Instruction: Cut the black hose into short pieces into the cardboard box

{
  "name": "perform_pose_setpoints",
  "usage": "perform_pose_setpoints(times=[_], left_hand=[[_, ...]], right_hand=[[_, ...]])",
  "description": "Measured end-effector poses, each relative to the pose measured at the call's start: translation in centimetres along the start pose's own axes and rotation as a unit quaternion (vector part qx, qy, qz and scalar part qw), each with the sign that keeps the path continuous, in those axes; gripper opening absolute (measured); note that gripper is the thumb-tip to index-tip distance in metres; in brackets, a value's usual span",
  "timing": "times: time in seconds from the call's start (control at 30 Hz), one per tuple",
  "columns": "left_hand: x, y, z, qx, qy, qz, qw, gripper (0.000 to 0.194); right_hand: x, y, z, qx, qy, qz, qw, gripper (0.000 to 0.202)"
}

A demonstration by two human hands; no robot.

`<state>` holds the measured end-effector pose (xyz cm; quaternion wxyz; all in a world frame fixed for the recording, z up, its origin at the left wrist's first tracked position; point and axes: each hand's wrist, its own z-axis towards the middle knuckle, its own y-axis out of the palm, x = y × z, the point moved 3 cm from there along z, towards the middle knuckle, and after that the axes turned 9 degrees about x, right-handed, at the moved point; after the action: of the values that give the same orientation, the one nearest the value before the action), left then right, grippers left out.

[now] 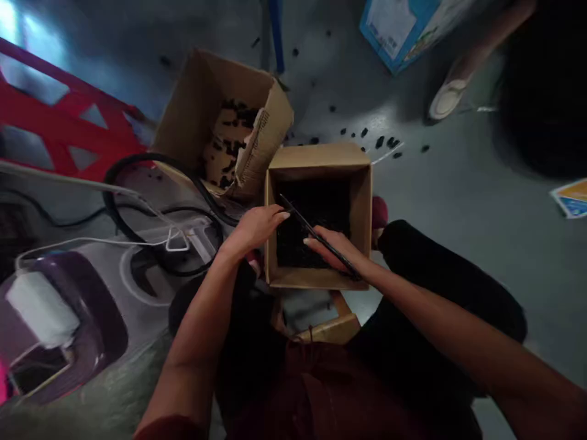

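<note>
A long, thin black strip (300,217) slants over an open cardboard box (316,278) in front of me. My right hand (334,245) is closed around the strip, which runs back along the wrist. My left hand (260,227) is over the box's left edge, with thumb and fingers pinched together near the strip's far end. Something small and dark seems to show at those fingertips, too small to name. Inside the box lies a mass of dark material (293,244), whose single pieces I cannot make out.
A second cardboard box (181,116) holding small black pieces stands beyond, to the left. More black bits (380,142) are scattered on the floor. A thick black hose (132,160) loops at left near a purple stool (107,330). Another person's foot (447,99) is at upper right.
</note>
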<state>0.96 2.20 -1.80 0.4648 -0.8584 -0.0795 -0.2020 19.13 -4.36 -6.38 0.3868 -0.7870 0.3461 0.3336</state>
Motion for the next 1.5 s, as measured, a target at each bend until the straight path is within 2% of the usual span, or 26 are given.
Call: perform_pose_setpoints(times=[0.1, 0.17, 0.27, 0.4, 0.6, 0.73, 0.9, 1.03, 1.3, 1.5], left_hand=[[-0.1, 0.1, -0.1, 0.027, 0.015, -0.069, 0.997, 0.04], [-0.3, 0.2, -0.1, 0.048, 0.019, -0.112, 0.992, 0.044], [-0.5, 0.2, 0.0, 0.073, 0.012, -0.165, 0.983, 0.052], [-0.6, 0.0, 0.2, 0.102, -0.03, -0.224, 0.969, 0.045], [-0.4, -0.4, 0.1, 0.131, -0.047, -0.207, 0.968, 0.031], [-0.2, -0.4, 0.1, 0.124, -0.024, -0.194, 0.973, 0.033], [-0.1, -0.2, 0.2, 0.103, -0.001, -0.174, 0.979, 0.035], [-0.1, 0.0, 0.1, 0.077, 0.007, -0.155, 0.985, 0.036], [0.2, 0.0, -0.2, 0.03, 0.032, -0.12, 0.992, 0.033], [0.5, 0.3, -0.2, 0.024, 0.043, -0.114, 0.992, 0.033]], right_hand=[[0.7, 1.1, -0.4, -0.036, 0.093, 0.112, 0.989, 0.026], [0.9, 1.5, -0.5, -0.047, 0.118, 0.179, 0.976, 0.025], [0.9, 1.7, -0.3, -0.042, 0.108, 0.224, 0.968, 0.02], [0.6, 1.6, 0.0, -0.023, 0.091, 0.222, 0.971, 0.016], [0.6, 1.8, -0.3, -0.013, 0.032, 0.207, 0.978, 0.024], [0.8, 1.8, -0.5, -0.018, 0.013, 0.144, 0.989, 0.031], [-0.5, 0.7, -0.7, -0.044, 0.007, 0.06, 0.997, 0.033], [-1.2, 0.2, -0.9, -0.053, 0.017, 0.048, 0.997, 0.033], [-1.0, 0.4, -0.7, -0.052, 0.022, 0.018, 0.998, 0.035], [-1.2, 0.2, -0.7, -0.037, 0.027, 0.011, 0.999, 0.035]])
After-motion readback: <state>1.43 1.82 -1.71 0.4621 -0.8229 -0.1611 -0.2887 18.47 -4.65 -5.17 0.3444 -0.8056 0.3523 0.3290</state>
